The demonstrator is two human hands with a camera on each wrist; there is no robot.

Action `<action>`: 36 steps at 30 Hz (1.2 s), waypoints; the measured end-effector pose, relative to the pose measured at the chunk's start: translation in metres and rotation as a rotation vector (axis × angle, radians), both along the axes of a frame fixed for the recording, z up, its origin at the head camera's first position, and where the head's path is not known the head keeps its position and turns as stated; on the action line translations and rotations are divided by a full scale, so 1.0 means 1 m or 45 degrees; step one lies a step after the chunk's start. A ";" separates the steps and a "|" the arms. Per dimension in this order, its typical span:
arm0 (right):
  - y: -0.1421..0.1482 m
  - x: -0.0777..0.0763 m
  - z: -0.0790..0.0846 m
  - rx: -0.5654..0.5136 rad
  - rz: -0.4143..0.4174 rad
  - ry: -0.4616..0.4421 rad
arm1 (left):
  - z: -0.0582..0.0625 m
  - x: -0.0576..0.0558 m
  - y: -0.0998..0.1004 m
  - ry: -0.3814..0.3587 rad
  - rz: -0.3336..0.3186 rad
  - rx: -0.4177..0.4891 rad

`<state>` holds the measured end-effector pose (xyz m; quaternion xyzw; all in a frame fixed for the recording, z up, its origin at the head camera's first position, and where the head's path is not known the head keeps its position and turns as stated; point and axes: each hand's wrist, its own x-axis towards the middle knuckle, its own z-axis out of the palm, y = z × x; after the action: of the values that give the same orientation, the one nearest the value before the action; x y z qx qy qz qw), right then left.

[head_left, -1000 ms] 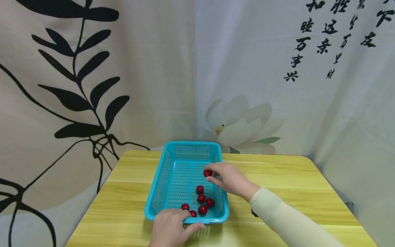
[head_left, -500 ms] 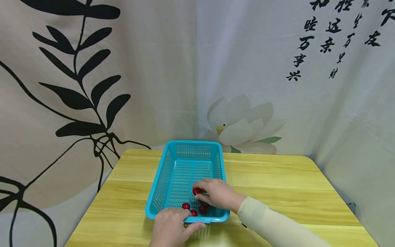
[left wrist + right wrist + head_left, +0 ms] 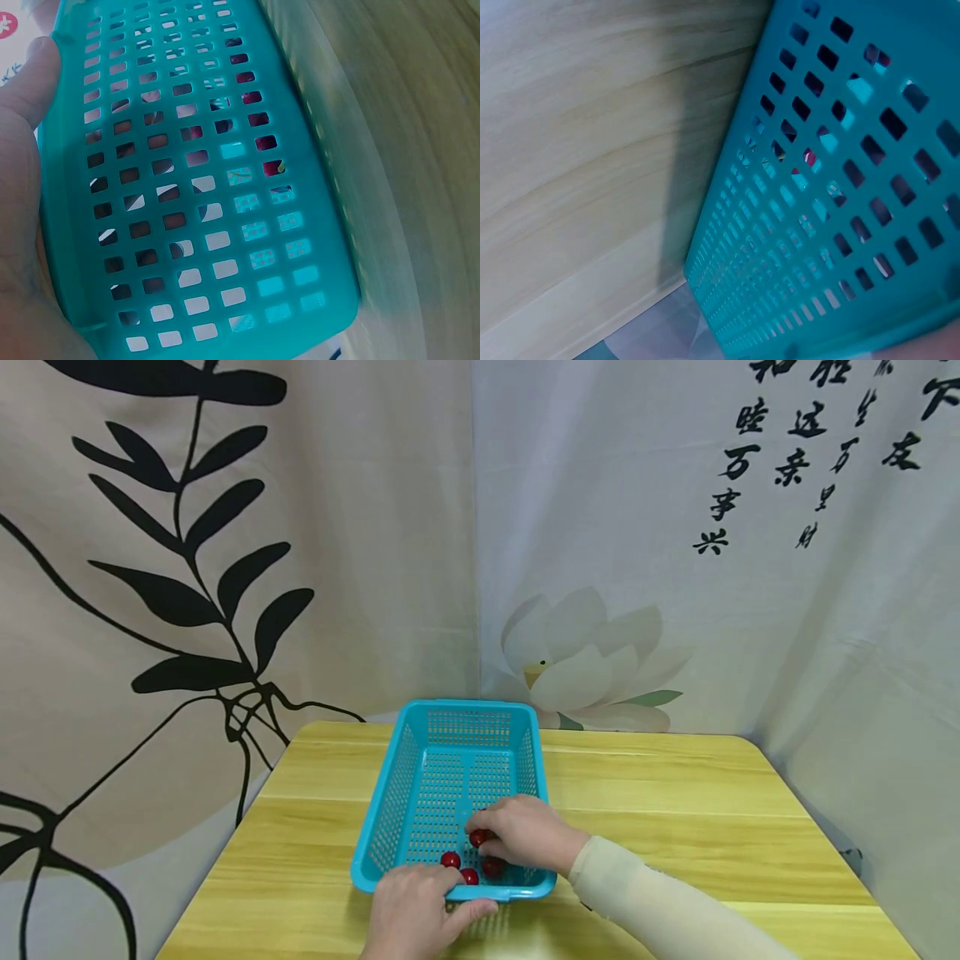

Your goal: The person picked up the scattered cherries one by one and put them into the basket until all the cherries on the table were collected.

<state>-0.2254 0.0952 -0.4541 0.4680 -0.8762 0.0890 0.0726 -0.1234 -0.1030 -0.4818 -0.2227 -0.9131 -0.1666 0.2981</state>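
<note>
A blue plastic basket (image 3: 392,814) with perforated walls stands on the table, its long side running away from me. My left hand (image 3: 417,906) grips its near rim, fingers over the edge and thumb outside. Inside the basket my right hand (image 3: 523,835) pinches a dark red, glossy cherry (image 3: 477,837) between thumb and fingers, low over the floor. Another cherry (image 3: 492,867) lies just under that hand, and a cherry (image 3: 450,860) and one more cherry (image 3: 469,877) sit by the left fingertips. The right hand hides others. Through the wall holes, the left wrist view shows red fruit (image 3: 267,142).
The wooden table (image 3: 660,810) extends on both sides of the basket. Behind it hang pale curtains (image 3: 390,527) printed with black leaves, a lotus and characters. The basket's wall (image 3: 832,225) fills much of the right wrist view.
My right hand has come from the basket's right side toward its near end and lower, carrying a cherry down among the others. The left hand stays on the rim.
</note>
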 end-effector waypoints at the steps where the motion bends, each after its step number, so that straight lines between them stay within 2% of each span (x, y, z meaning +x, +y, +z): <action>1: 0.000 0.000 0.000 0.013 -0.002 0.006 | 0.000 0.000 0.000 0.002 0.000 0.003; 12: -0.003 0.003 0.001 0.185 -0.067 0.057 | -0.001 0.000 -0.001 -0.002 0.011 -0.006; 25: -0.004 0.003 0.000 0.242 -0.102 0.103 | -0.001 -0.001 0.000 -0.010 0.013 -0.008; 36: -0.004 0.003 -0.001 0.252 -0.119 0.078 | -0.001 -0.001 0.000 -0.012 0.012 -0.007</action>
<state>-0.2229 0.0907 -0.4551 0.4340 -0.8990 -0.0157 0.0570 -0.1241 -0.1030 -0.4831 -0.2183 -0.9160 -0.1639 0.2940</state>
